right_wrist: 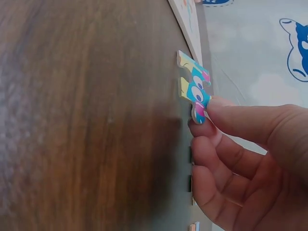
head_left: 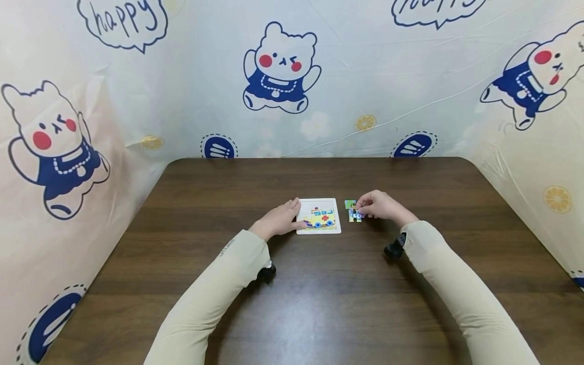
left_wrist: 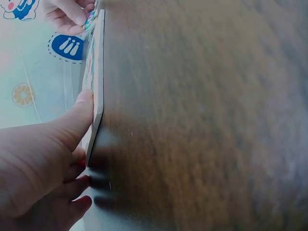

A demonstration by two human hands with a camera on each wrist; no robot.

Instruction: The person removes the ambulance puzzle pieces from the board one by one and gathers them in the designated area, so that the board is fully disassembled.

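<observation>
A white-framed board [head_left: 327, 232] with a yellow ambulance picture lies flat on the table. My left hand [head_left: 279, 219] rests at its left edge; the left wrist view shows the thumb of that hand [left_wrist: 48, 154] on top of the board [left_wrist: 100, 62], with the other fingers beside its edge. Just right of the board, my right hand [head_left: 385, 207] is over a small group of puzzle pieces [head_left: 350, 204]. Between thumb and index finger, the right hand [right_wrist: 255, 159] pinches a blue and yellow puzzle piece [right_wrist: 196, 89] with cartoon eyes, seen in the right wrist view.
The brown wooden table [head_left: 310, 294] extends around the board on all sides. Behind it hangs a pale cloth [head_left: 182, 91] printed with cartoon bears and orange slices. A black wrist device [head_left: 395, 248] sits under the right cuff, another [head_left: 266, 272] under the left.
</observation>
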